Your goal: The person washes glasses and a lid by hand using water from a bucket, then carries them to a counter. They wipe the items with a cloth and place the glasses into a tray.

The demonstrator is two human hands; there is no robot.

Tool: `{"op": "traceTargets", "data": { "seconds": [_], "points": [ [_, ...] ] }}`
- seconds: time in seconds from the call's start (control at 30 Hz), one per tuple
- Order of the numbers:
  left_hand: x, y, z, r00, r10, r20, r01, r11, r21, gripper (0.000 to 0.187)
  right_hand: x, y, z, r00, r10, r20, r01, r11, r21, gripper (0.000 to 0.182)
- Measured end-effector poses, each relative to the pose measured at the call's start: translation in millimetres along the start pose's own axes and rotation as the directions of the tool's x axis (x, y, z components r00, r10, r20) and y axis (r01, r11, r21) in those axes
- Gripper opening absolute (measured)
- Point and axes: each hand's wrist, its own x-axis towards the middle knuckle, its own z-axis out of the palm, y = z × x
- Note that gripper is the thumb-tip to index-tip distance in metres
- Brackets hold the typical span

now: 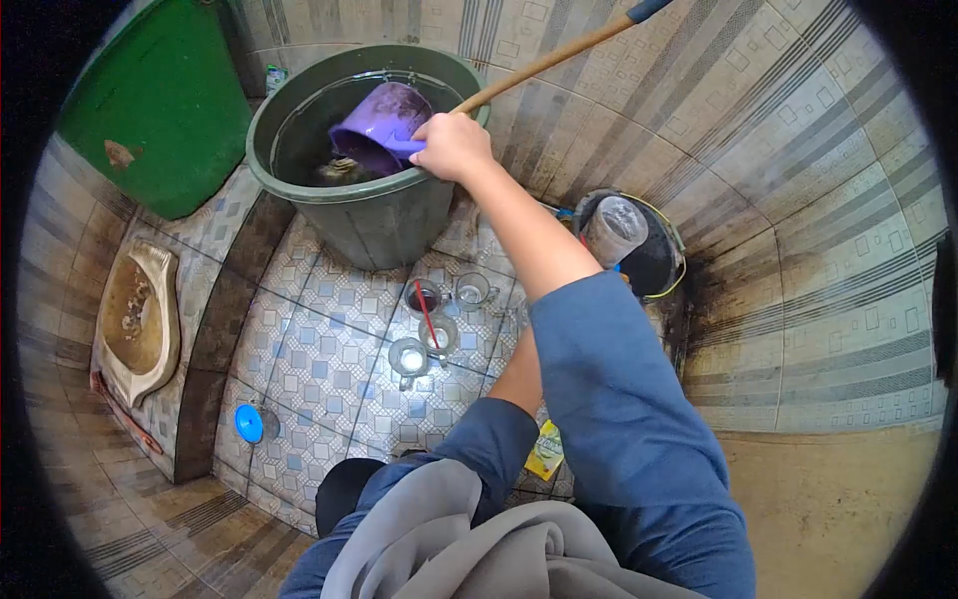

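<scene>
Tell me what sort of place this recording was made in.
Probably a small bathroom or wash area: a squat toilet is set into a raised tiled ledge, and a large water-filled bin stands on the tiled floor, with a purple dipper at its mouth.

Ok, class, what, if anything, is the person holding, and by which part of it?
The right hand holds the purple dipper by its handle. Whether the hidden left hand holds anything cannot be told.
</scene>
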Motion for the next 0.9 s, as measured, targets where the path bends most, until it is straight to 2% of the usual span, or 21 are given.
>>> {"op": "traceTargets", "data": {
  "seconds": [0.03, 0.07, 0.1, 0.13, 0.17, 0.2, 0.27, 0.33, 0.37, 0.4, 0.43, 0.47, 0.5, 0.57, 0.6, 0.67, 0.7, 0.73, 0.77, 0.87, 0.9],
  "points": [
    [1, 1, -1, 1.0, 0.004, 0.01, -0.004, 1.0, 0.005, 0.055, -5, 5, -4, 0.998, 0.019, -0.057, -0.014, 0.996, 0.091, 0.026],
    [2, 2, -2, 1.0, 0.005, 0.019, -0.005, 1.0, 0.011, 0.055, -6, 10, -10, 0.998, 0.025, -0.059, -0.021, 0.997, 0.081, 0.026],
    [2, 4, -1, 1.0, 0.001, 0.025, -0.001, 1.0, 0.016, 0.055, -7, 16, -15, 0.991, 0.124, -0.05, -0.096, 0.921, 0.377, 0.027],
    [2, 5, 0, 1.0, -0.01, 0.025, 0.009, 1.0, 0.02, 0.055, -10, 24, -18, 0.975, 0.222, -0.012, -0.163, 0.752, 0.638, 0.028],
    [4, 6, 0, 0.999, -0.023, 0.026, 0.022, 0.999, 0.024, 0.055, -8, 34, -19, 0.97, 0.239, -0.049, -0.1, 0.572, 0.814, 0.027],
    [5, 7, -1, 0.999, -0.039, 0.028, 0.038, 0.999, 0.029, 0.055, -14, 42, -33, 0.981, 0.188, -0.053, -0.042, 0.467, 0.883, 0.025],
    [5, 1, 1, 0.996, -0.08, 0.028, 0.08, 0.996, 0.029, 0.055, -47, 45, -78, 0.985, 0.147, -0.092, 0.017, 0.444, 0.896, 0.027],
    [0, -1, 6, 0.979, -0.19, -0.08, 0.188, 0.982, -0.033, 0.062, -82, 56, -112, 0.979, 0.17, -0.115, 0.024, 0.463, 0.886, 0.029],
    [9, -7, -8, 0.965, -0.252, -0.073, 0.247, 0.967, -0.065, 0.067, -104, 60, -131, 0.971, 0.209, -0.114, -0.007, 0.504, 0.864, 0.03],
    [9, -12, -6, 0.962, -0.266, -0.068, 0.262, 0.963, -0.065, 0.067, -125, 67, -146, 0.965, 0.231, -0.121, -0.021, 0.531, 0.847, 0.03],
    [8, -17, -4, 0.965, -0.22, -0.142, 0.219, 0.975, -0.028, 0.065, -147, 74, -157, 0.958, 0.259, -0.122, -0.036, 0.532, 0.846, 0.031],
    [7, -22, -2, 0.962, -0.171, -0.214, 0.179, 0.984, 0.014, 0.063, -171, 80, -168, 0.954, 0.278, -0.113, -0.078, 0.594, 0.801, 0.032],
    [17, -28, -17, 0.957, -0.192, -0.218, 0.19, 0.981, -0.03, 0.06, -193, 86, -175, 0.943, 0.306, -0.129, -0.108, 0.65, 0.752, 0.032],
    [22, -34, -29, 0.955, -0.227, -0.191, 0.221, 0.974, -0.052, 0.06, -236, 102, -178, 0.934, 0.332, -0.129, -0.182, 0.755, 0.629, 0.03],
    [23, -38, -32, 0.954, -0.247, -0.17, 0.237, 0.968, -0.078, 0.06, -255, 104, -180, 0.907, 0.403, -0.12, -0.281, 0.793, 0.541, 0.03],
    [27, -42, -29, 0.939, -0.274, -0.209, 0.262, 0.962, -0.084, 0.062, -287, 110, -184, 0.922, 0.354, -0.159, -0.316, 0.923, 0.221, 0.026],
    [31, -45, -29, 0.915, -0.28, -0.292, 0.265, 0.96, -0.089, 0.063, -299, 112, -187, 0.92, 0.36, -0.157, -0.322, 0.92, 0.223, 0.026],
    [33, -47, -31, 0.884, -0.282, -0.373, 0.266, 0.959, -0.094, 0.064, -311, 114, -188, 0.922, 0.353, -0.158, -0.334, 0.933, 0.135, 0.025],
    [33, -50, -32, 0.893, -0.27, -0.36, 0.276, 0.961, -0.036, 0.065, -320, 115, -190, 0.925, 0.344, -0.159, -0.341, 0.939, 0.047, 0.024],
    [36, -55, -33, 0.867, -0.29, -0.406, 0.314, 0.949, -0.007, 0.062, -343, 124, -189, 0.9, 0.42, -0.113, -0.421, 0.907, 0.021, 0.026],
    [40, -58, -35, 0.866, -0.29, -0.407, 0.316, 0.949, -0.004, 0.062, -349, 130, -187, 0.918, 0.372, -0.139, -0.376, 0.927, -0.001, 0.024]
  ]
}}
